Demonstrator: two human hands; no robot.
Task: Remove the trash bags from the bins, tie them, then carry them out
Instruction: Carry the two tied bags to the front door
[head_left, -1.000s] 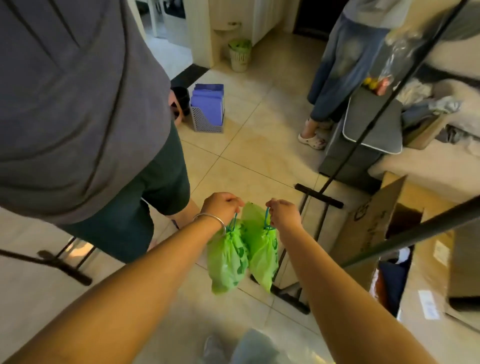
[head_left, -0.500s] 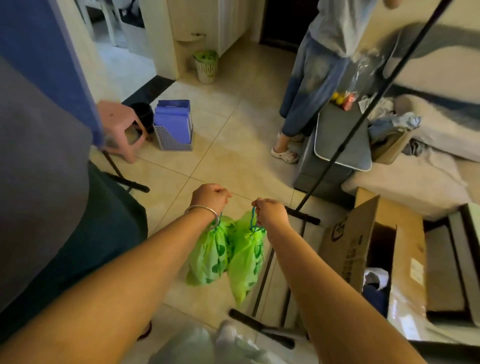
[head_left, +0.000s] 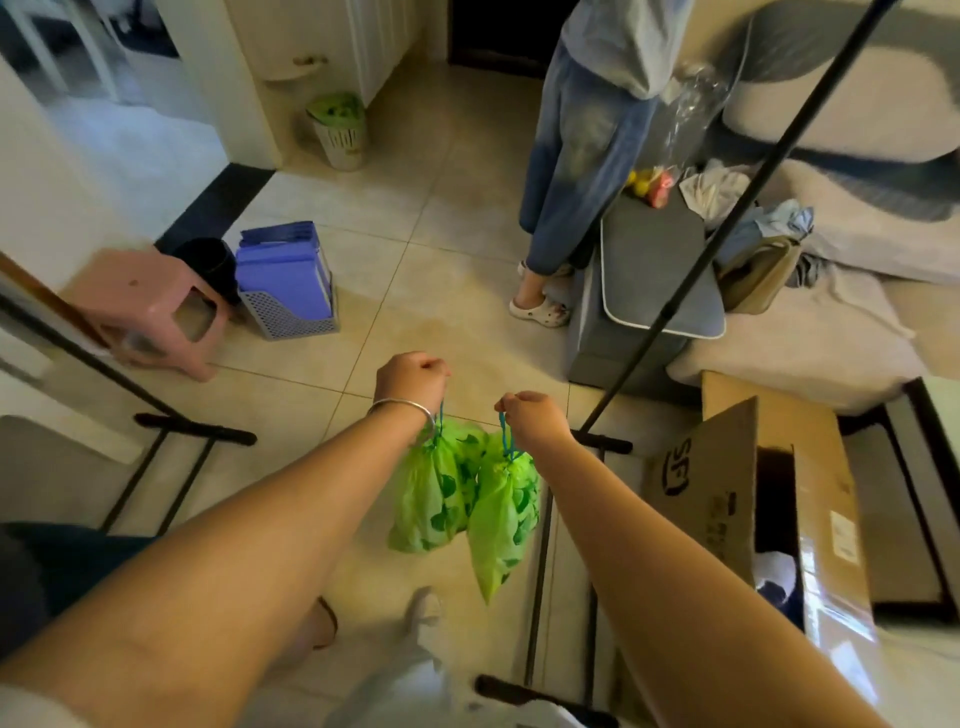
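hands farther apart than before | fingers (head_left: 431, 366) gripping drawstrings | trash bags (head_left: 467, 499) hang below

Two tied trash bags (head_left: 462, 499) hang side by side above the tiled floor (head_left: 441, 291). Relative to the bags: a stool (head_left: 140, 306) and file holder (head_left: 288, 283) lie far left, a waste bin (head_left: 340, 130) far beyond, a cardboard box (head_left: 748, 493) just right.

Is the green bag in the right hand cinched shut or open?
Shut: green bag neck gathered under blue drawstring held by right hand.
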